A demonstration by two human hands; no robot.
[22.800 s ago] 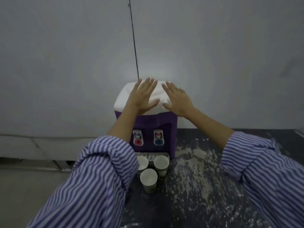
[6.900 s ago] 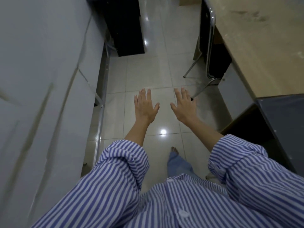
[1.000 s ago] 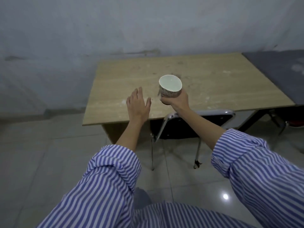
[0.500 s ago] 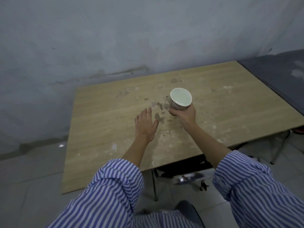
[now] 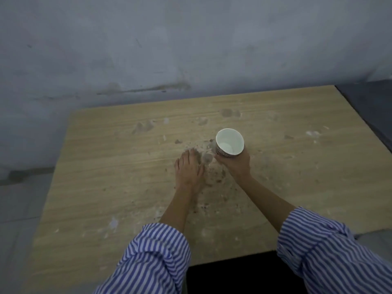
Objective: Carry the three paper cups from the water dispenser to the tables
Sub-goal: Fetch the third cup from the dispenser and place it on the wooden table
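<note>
A white paper cup [image 5: 229, 143] with a dark printed band sits in my right hand [image 5: 236, 164], which grips it from below and behind. The cup is tilted slightly toward me, so its empty white inside shows, and it hangs just above the middle of the wooden table [image 5: 106, 166]. My left hand [image 5: 188, 168] is flat and empty, fingers together, palm down over the tabletop just left of the cup. Whether the left hand touches the wood is unclear. The water dispenser and the other cups are out of view.
The wooden tabletop is stained and dusty around the hands. A grey wall [image 5: 191, 49] runs behind it. A darker table [image 5: 373, 107] adjoins on the right. Tiled floor [image 5: 19, 198] lies to the left, and a dark gap [image 5: 237, 272] opens under the table's near edge.
I have come closer to the wooden table. Both hands have moved out over its middle, and the cup in my right hand has dropped nearer the surface.
</note>
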